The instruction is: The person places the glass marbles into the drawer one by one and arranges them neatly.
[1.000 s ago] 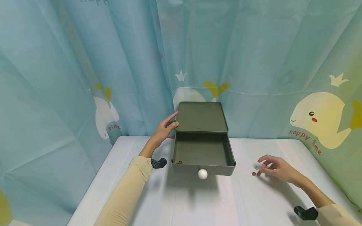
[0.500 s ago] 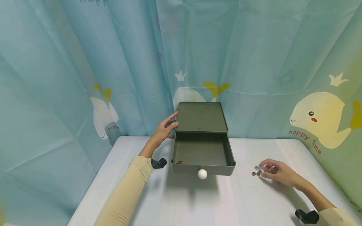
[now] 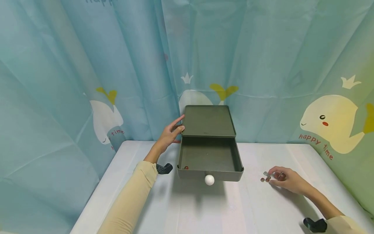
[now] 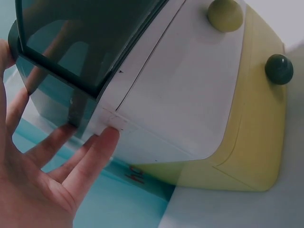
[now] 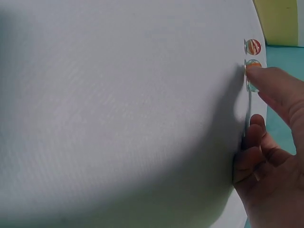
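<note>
My left hand [image 3: 168,136] stands at the left side of a dark green drawer box [image 3: 208,121], its fingers spread and fairly straight. In the left wrist view, a fingertip [image 4: 110,135] touches the white tier [image 4: 183,80] below. The green drawer [image 3: 207,156] is pulled out, and a small reddish marble [image 3: 186,167] lies in its front left corner. On the table at right, my right hand [image 3: 287,180] is over several glass marbles [image 3: 262,179], thumb and forefinger apart, other fingers curled. In the right wrist view the thumb overlaps one marble [image 5: 253,64]; I cannot tell whether it is pinched.
A white knob [image 3: 209,180] sticks out below the open drawer. Under the white tier is a yellow one [image 4: 259,118] with a dark knob [image 4: 279,69]. A blue-green whale-print curtain [image 3: 263,65] hangs behind the white table [image 3: 251,208].
My right hand has shifted slightly right and down over the marbles, so more of them show beside its fingertips. The left hand and the open drawer stay put.
</note>
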Available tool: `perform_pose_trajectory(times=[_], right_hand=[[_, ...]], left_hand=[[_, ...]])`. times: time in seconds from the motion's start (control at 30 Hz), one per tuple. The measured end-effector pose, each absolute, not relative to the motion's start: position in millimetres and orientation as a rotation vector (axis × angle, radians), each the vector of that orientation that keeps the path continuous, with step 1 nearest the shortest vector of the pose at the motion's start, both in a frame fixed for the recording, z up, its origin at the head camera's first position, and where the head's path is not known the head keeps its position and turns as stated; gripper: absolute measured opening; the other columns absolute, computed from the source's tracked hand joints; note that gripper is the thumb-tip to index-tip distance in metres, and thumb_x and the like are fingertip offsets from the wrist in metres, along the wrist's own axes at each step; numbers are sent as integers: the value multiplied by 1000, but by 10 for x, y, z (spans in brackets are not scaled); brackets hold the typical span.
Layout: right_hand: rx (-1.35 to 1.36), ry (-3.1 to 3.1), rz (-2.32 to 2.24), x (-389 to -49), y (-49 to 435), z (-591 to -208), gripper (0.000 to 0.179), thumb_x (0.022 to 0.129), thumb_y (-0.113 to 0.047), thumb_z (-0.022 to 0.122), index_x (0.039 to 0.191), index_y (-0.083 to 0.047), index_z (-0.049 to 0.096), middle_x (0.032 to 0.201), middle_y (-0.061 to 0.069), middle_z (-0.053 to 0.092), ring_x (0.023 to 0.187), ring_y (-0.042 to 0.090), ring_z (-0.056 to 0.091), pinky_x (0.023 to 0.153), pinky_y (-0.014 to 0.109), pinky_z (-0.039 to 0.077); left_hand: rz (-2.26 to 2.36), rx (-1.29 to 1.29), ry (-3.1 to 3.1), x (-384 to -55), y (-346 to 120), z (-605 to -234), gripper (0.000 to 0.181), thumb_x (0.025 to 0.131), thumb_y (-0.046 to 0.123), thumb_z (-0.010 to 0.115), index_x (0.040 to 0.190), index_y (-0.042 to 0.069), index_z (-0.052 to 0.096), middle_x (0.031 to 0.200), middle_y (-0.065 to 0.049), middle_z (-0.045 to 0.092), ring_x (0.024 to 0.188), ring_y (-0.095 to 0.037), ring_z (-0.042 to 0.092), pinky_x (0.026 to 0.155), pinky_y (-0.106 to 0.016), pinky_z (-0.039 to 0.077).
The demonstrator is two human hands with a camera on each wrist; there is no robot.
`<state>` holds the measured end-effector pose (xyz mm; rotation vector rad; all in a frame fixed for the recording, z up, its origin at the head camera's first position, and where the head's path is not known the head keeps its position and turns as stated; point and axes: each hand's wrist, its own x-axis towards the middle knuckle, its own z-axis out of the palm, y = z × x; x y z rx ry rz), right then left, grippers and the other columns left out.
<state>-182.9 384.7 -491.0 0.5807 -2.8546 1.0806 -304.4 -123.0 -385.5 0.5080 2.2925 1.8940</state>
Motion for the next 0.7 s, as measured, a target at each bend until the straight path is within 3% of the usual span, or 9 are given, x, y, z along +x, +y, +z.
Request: perform_pose_trajectory(times=[0.37,0.7], right_hand=[[542,-2879,1051,-1796,3793,-4882,18,86,-8,82,97,-17,71,83,-5,54,68,4,44,56,25,39],[577,-2849,1040,-1817,3813,-4908,17,87,-10,81,93,-21,70,82,-9,55,68,3,45,57,26,38]], left_hand=[[1877,510,2278,-2848,-1205,-3622,61,106,27,55,163,21,34,160,-20,37,138,-45,45,96,-60,53],[1886,505,2266,-2778,-1200,-3553,61,106,26,55,163,21,34,160,-21,38,138,-45,45,97,-61,52]])
